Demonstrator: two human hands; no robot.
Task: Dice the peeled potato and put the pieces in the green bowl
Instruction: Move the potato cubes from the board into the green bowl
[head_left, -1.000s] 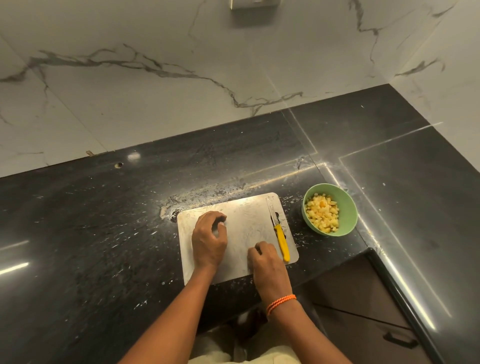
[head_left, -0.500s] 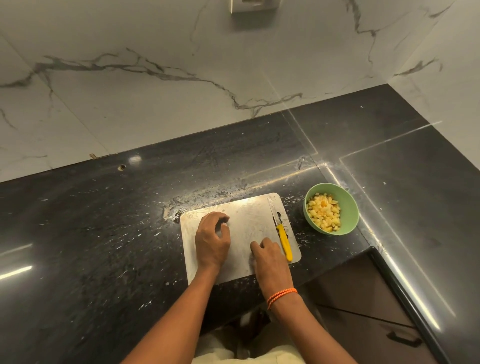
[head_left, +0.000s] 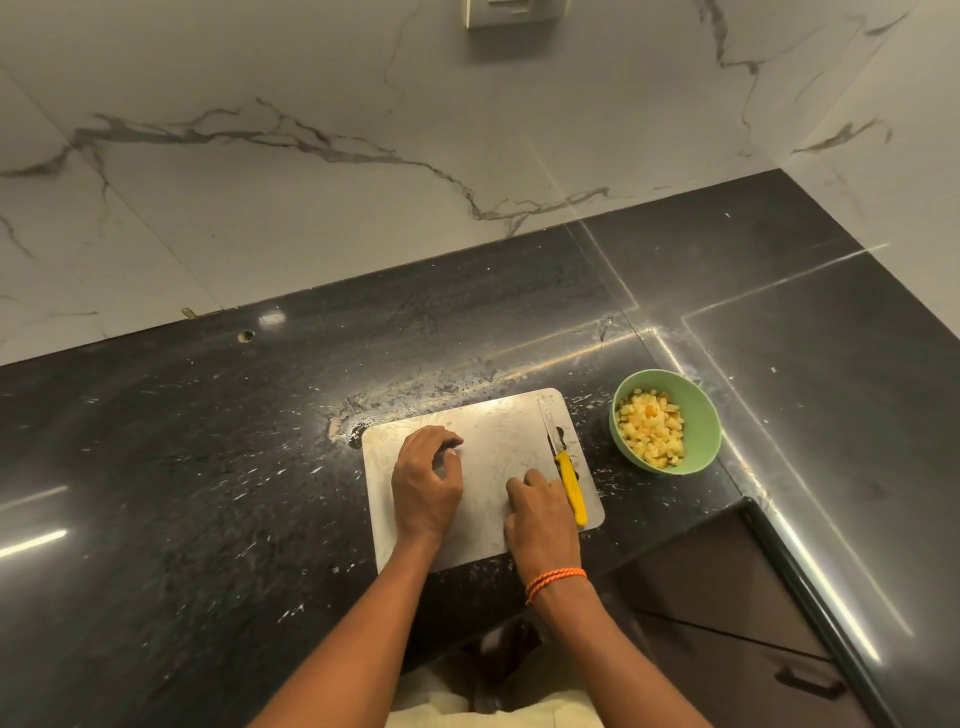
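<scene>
The diced potato pieces (head_left: 652, 428) fill the green bowl (head_left: 701, 415) near the counter's right corner. Both the left hand (head_left: 426, 483) and right hand (head_left: 543, 514) rest loosely curled, empty, on the bare cutting board (head_left: 498, 431); the task looks finished.

A glossy black stone countertop (head_left: 208, 467), flecked with pale specks, runs into a corner under white marble walls. On it, near the front edge, lies a grey rectangular cutting board (head_left: 493, 431). Just beside the board, to its right and apart from it, stands a green bowl (head_left: 701, 415) holding diced potato pieces (head_left: 652, 431).
</scene>
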